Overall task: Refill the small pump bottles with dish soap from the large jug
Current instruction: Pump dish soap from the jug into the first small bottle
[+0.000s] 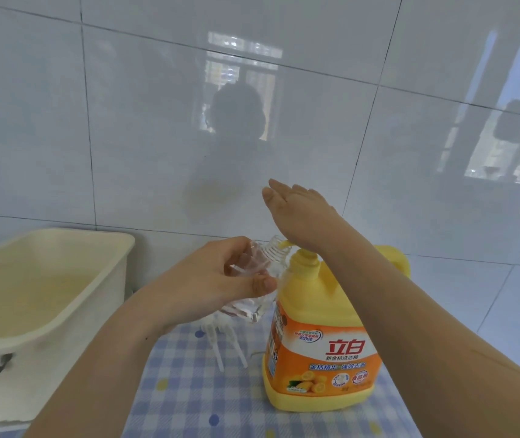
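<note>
A large yellow dish soap jug (322, 352) with an orange label stands upright on the checked cloth. My right hand (299, 213) lies flat, fingers straight, with its heel pressing on the jug's yellow pump head (304, 259). My left hand (220, 282) grips a small clear bottle (254, 270), tilted so its threaded open neck sits right at the pump's spout. Two white pump tops with dip tubes (220, 343) lie on the cloth beneath the clear bottle, partly hidden by my left hand.
A cream plastic basin (107, 279) sits at the left on a white surface. A blue-and-white checked cloth (195, 403) covers the counter. A glossy white tiled wall (126, 137) rises right behind the jug.
</note>
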